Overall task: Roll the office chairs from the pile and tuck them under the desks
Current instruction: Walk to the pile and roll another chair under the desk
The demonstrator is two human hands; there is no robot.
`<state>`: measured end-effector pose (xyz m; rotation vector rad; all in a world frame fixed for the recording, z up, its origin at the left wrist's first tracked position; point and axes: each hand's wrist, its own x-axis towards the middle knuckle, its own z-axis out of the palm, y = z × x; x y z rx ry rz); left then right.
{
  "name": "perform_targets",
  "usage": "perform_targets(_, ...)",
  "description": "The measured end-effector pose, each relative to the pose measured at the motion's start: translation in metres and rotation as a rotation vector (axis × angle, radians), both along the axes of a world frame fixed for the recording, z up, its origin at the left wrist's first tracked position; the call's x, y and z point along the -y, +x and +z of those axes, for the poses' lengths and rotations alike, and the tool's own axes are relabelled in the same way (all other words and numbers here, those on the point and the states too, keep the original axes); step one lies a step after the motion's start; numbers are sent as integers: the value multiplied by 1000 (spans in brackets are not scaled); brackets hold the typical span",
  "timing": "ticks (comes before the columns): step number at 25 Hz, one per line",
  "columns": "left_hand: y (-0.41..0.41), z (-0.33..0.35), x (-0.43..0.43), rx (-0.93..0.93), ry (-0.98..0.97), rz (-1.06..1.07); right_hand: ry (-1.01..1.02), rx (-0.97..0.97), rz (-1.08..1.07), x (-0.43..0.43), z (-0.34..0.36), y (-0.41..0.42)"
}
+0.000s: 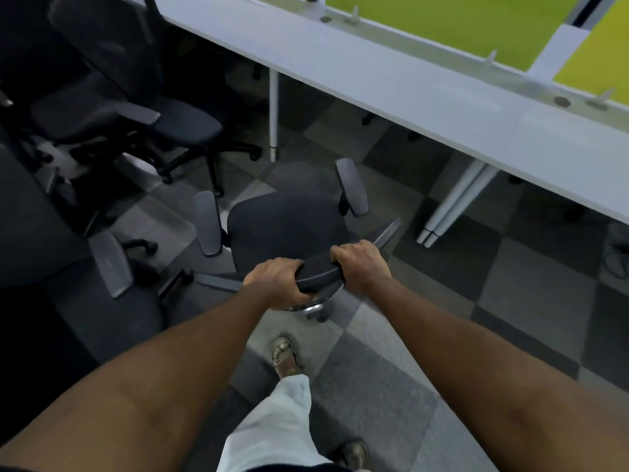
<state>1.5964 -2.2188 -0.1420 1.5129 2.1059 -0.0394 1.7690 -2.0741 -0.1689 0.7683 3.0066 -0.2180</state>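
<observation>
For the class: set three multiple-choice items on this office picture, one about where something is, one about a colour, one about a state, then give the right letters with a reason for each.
1. Where is the chair that the person holds?
A. On the floor in front of the white desk
B. On top of the desk
C. Lying on its side

2. What colour are the divider panels behind the desk?
A. Red
B. Yellow-green
C. Blue

3. What are the hands doing?
A. Hanging free
B. One holds a cup
C. Both grip the backrest

Answers:
1 A, the chair stands upright on the carpet tiles short of the desk edge.
2 B, the panels show bright yellow-green.
3 C, the left hand and right hand wrap the top of the backrest.
</observation>
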Motion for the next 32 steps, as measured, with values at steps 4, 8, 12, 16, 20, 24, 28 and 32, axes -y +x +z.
perform_targets(4,79,3,15,7,37,-85,5,-1,-87,33,7,90)
perform_targets(8,150,1,24,3,43,-218,33,47,-225,66,11,175)
perform_targets(12,207,-1,18,18,43,-356,19,54,-394,91,10,244)
perform_targets(16,258,1,7,39,29,-493,12,56,-552,114,10,301)
perform_targets(20,310,1,-7,60,19,-676,15,74,-741,140,10,358)
perform_targets(24,355,1,-19,60,-4,-851,13,129,-911,172,9,401)
perform_targets(28,396,-4,-37,58,4,-1040,-19,126,-1104,197,8,430)
perform_targets(32,443,-7,-62,67,24,-1240,48,62,-1305,215,5,455)
